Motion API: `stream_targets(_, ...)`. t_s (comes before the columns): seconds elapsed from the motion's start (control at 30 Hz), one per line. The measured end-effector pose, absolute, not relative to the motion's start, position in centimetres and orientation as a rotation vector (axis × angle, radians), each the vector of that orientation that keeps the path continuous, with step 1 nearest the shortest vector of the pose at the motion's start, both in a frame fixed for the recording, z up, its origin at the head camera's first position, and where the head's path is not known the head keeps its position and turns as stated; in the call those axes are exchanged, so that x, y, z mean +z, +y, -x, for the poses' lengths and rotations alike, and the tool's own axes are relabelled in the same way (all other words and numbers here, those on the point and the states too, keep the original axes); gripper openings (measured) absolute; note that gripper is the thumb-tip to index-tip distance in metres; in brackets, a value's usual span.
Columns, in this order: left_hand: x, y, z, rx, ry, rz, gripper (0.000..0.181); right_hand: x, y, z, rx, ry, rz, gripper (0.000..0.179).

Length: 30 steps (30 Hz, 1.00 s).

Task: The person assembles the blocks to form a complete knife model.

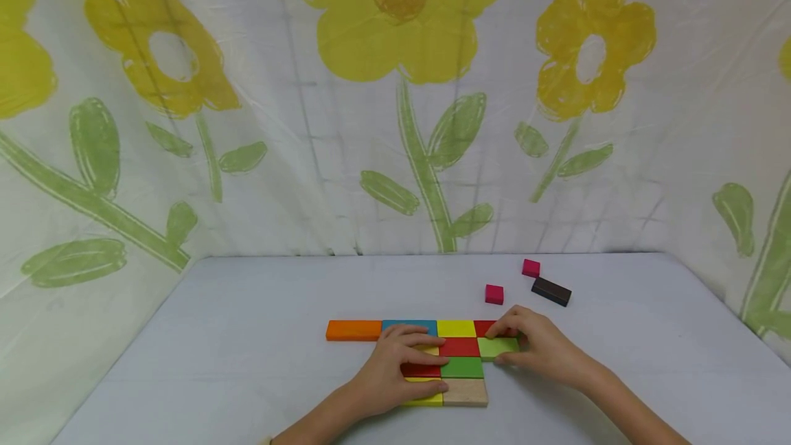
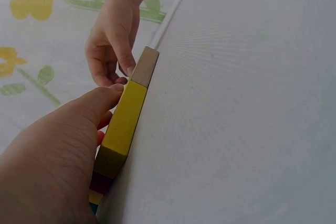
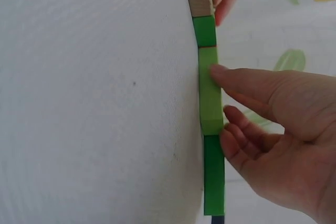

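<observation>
Flat coloured wooden blocks lie side by side in rows on the table. Spread over their left part, my left hand [image 1: 395, 371] rests on the tops, its thumb by the yellow block [image 2: 126, 111] and the plain wood block [image 1: 465, 393]. My right hand [image 1: 544, 345] pinches a light green block [image 1: 498, 348] at the right end of the second row. Its thumb lies on that block's near side in the right wrist view. A dark green block [image 3: 214, 174] adjoins it there, mostly behind my hand in the head view. Red [image 1: 459, 347] and green [image 1: 461, 367] blocks lie between my hands.
An orange block [image 1: 353, 330] sticks out left from the back row, beside a blue one [image 1: 409, 326]. Behind the rows lie two small crimson blocks [image 1: 494, 294] and a dark brown block [image 1: 551, 291]. A flower-printed curtain [image 1: 334, 156] closes off the table's back.
</observation>
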<state>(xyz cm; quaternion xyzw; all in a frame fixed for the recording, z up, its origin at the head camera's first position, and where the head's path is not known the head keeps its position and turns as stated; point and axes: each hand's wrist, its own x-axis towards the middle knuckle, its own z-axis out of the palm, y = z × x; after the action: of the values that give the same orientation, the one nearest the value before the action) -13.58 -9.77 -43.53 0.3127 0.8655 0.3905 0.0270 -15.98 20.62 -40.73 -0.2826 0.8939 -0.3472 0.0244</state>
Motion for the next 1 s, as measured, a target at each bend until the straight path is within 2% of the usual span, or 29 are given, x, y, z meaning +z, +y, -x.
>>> stream_targets(0.6, -43.6, -9.9, 13.6, 1.228, 2.668, -0.971, 0.038, -40.2, 20.9, 16.0, -1.152, 2.731, 0.857, 0.03)
stream_targets(1.0, -43.8, -9.7, 13.7, 1.245, 2.661, -0.976, 0.038, -39.0, 23.3, 16.8, -1.201, 2.824, 0.801, 0.028)
